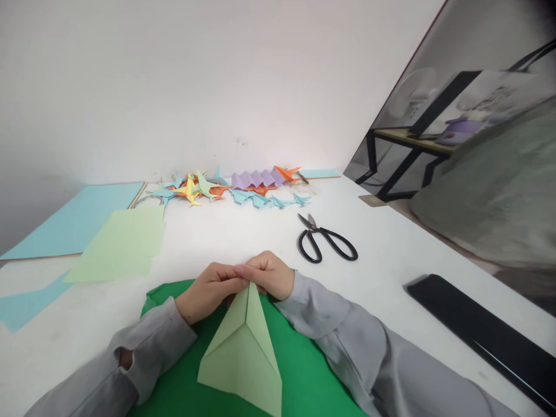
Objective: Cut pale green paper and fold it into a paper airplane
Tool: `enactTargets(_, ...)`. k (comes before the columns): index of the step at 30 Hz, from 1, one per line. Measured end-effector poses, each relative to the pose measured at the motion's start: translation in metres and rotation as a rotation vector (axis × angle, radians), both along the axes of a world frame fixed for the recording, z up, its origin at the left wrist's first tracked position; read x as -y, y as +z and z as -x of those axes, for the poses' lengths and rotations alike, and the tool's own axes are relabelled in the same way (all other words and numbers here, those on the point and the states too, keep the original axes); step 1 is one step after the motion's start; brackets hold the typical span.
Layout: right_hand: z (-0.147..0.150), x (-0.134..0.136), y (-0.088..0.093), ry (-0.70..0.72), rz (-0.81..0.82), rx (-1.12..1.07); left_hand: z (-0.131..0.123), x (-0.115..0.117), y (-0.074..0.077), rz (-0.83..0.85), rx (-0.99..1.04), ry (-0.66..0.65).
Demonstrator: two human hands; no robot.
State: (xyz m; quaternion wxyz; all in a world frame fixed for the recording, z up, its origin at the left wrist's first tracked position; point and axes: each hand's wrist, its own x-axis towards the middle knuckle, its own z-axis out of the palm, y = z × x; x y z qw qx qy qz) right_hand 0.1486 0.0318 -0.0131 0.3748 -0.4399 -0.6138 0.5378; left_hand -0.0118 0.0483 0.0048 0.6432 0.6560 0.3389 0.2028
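Observation:
A pale green sheet of folded paper (243, 359) lies over a green mat (174, 370), its narrow point away from me and its wide end toward me. Creases and a centre seam run down from the point. My left hand (212, 289) pinches the narrow tip from the left. Close against it, my right hand (270, 274) grips the same tip from the right, and the thumbs meet there. The fingers cover the very end of the paper.
Black-handled scissors (317, 231) lie beyond my right hand. Light green sheets (117, 243) and a blue sheet (78, 214) are at the left. Several folded paper figures (191, 188) line the wall. A long black object (482, 341) rests at the right.

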Motion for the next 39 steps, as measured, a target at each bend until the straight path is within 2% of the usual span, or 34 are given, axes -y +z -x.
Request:
enactTargets(5, 0.001, -0.002, 0.000, -0.027, -0.013, -0.081, 0.001, -0.001, 0.002, 0.078, -0.008, -0.006)
enactTargets(11, 0.002, -0.007, 0.001, -0.179, 0.015, -0.208, 0.003, -0.004, 0.000, 0.148, 0.048, 0.055)
enactTargets(17, 0.001, -0.008, -0.001, -0.196, 0.052, -0.277, 0.003, -0.005, -0.001, 0.178, 0.085, 0.061)
enactTargets(24, -0.002, -0.014, -0.003, -0.323, 0.176, -0.583, 0.004, -0.005, 0.000, 0.250, 0.077, 0.111)
enactTargets(31, -0.012, -0.019, -0.004, -0.303, 0.289, -0.746, 0.005, -0.004, -0.001, 0.258, 0.111, 0.164)
enactTargets(35, -0.023, -0.025, -0.010, -0.221, 0.404, -0.856, 0.006, -0.007, -0.002, 0.204, 0.128, 0.125)
enactTargets(39, -0.030, -0.030, -0.014, -0.230, 0.403, -0.889, 0.007, -0.008, -0.002, 0.183, 0.124, 0.108)
